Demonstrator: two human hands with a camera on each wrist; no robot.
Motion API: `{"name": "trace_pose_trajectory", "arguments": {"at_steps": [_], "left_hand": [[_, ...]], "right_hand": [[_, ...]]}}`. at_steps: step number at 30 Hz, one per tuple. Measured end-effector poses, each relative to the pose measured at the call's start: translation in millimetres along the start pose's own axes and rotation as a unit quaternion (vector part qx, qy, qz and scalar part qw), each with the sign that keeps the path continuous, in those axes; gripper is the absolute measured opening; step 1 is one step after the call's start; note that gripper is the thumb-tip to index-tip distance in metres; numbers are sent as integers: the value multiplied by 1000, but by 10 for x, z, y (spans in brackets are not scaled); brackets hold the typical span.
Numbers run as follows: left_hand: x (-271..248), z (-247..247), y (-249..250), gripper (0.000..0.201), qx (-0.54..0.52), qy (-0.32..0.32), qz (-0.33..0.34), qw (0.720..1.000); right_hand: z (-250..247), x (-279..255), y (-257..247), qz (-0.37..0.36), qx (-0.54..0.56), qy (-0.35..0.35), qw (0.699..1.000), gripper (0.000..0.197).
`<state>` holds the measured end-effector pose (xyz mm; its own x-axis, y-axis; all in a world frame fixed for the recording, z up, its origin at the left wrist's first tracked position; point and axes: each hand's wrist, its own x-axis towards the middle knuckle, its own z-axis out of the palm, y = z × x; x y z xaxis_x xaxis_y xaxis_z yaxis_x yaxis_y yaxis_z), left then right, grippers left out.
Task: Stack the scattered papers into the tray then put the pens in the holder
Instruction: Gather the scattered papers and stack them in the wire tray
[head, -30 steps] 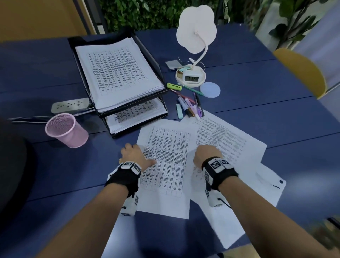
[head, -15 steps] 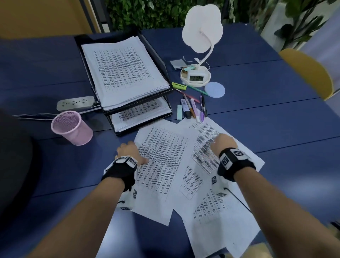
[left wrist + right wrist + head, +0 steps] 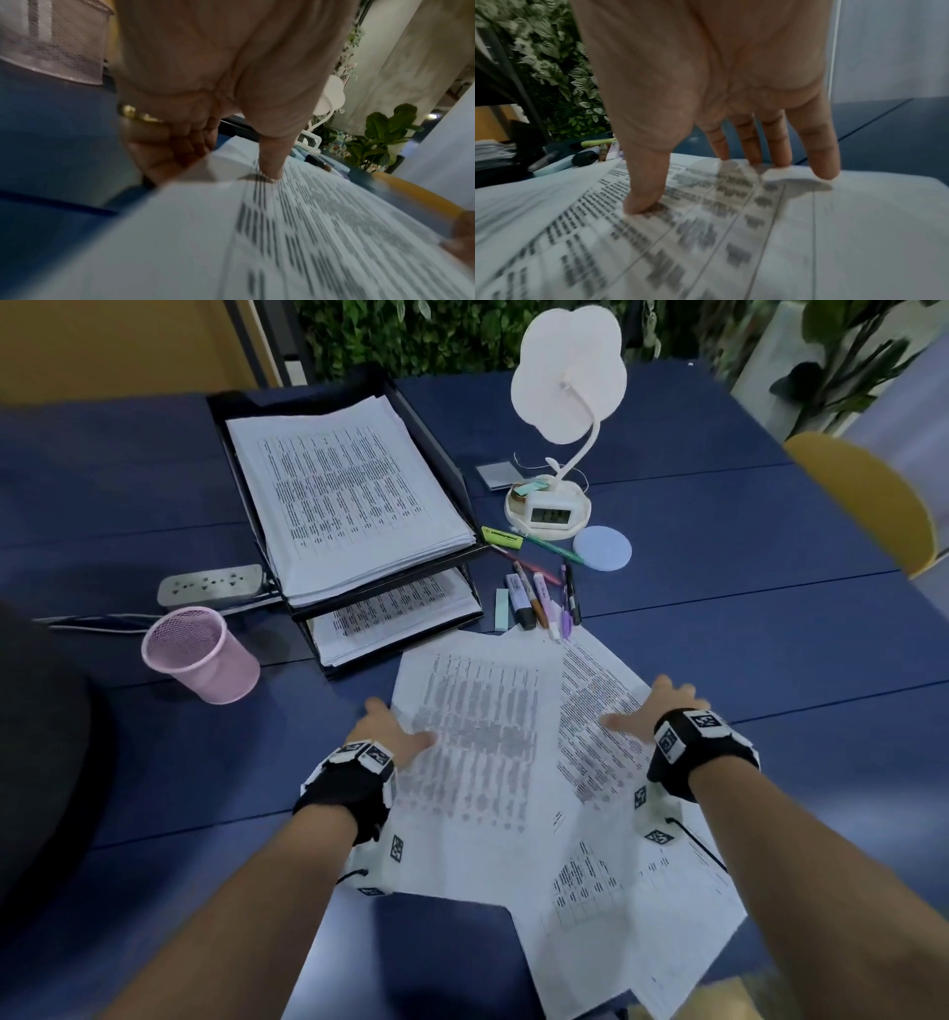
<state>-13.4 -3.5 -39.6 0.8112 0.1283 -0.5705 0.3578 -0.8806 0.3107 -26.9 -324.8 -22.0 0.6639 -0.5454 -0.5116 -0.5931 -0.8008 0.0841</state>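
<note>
Loose papers point(image 3: 477, 737) lie overlapped on the blue tabletop point(image 3: 770, 634), in front of the tray point(image 3: 447, 459), which already carries a stack. Left hand point(image 3: 382, 729) grips the left edge of one sheet: thumb on top, fingers point(image 3: 164, 150) curled at the edge. Right hand point(image 3: 662, 706) is flat, fingers point(image 3: 821, 154) spread, tips pressing a sheet. Pens point(image 3: 539, 603) lie just beyond the papers; pink holder point(image 3: 205, 654) stands left of the tray.
</note>
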Motion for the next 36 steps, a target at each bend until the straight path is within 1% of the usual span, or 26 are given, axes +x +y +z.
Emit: {"name": "trace_pose_trajectory", "arguments": {"at_steps": [2,4,6,8,9,13,16,19,20,23,24,26,29,32,33,34,36], "left_hand": [[-9,42,50,87,-31,-17,0,999],[-22,71,81,78,-43,-33,11,999],[-49,85,102,68,-34,-44,23,998],[-88,83,112,63,-19,-43,34,998],[-100,83,113,64,-1,-34,40,999],[-157,83,100,77,99,22,49,994],[-166,107,53,88,129,34,44,990],[-171,124,-28,97,146,46,33,988],[-176,115,-58,99,144,51,35,988],[-164,64,-143,101,148,61,44,986],[-163,36,-164,101,164,67,46,983],[-144,-9,-191,100,198,74,42,976],[-136,-47,-205,98,212,68,33,974],[-152,-63,-221,95,218,47,39,974],[-143,-61,-236,93,210,41,39,976],[-135,-71,-253,90,191,37,39,980],[-97,-119,-302,76,84,17,37,996]], "right_hand": [[6,-9,-27,-18,23,-20,999,95],[-18,-51,-67,-43,37,-37,998,82],[-50,-116,-114,-64,30,-40,997,65],[-55,-200,-161,-79,24,-44,996,56],[-44,-239,-181,-84,23,-47,995,55],[73,-343,-277,-99,6,-60,993,51],[141,-385,-347,-105,17,-74,992,43],[172,-421,-347,-101,63,-84,989,43],[190,-430,-335,-98,77,-85,988,47],[257,-449,-316,-76,127,-81,986,73],[280,-459,-320,-70,139,-82,984,78],[314,-468,-353,-69,141,-89,984,78],[317,-485,-437,-82,119,-94,985,62],[322,-468,-494,-77,133,-89,984,35],[329,-444,-507,-67,143,-92,983,29],[331,-420,-508,-58,148,-91,983,29],[347,-354,-498,-45,158,-94,982,29]]}}
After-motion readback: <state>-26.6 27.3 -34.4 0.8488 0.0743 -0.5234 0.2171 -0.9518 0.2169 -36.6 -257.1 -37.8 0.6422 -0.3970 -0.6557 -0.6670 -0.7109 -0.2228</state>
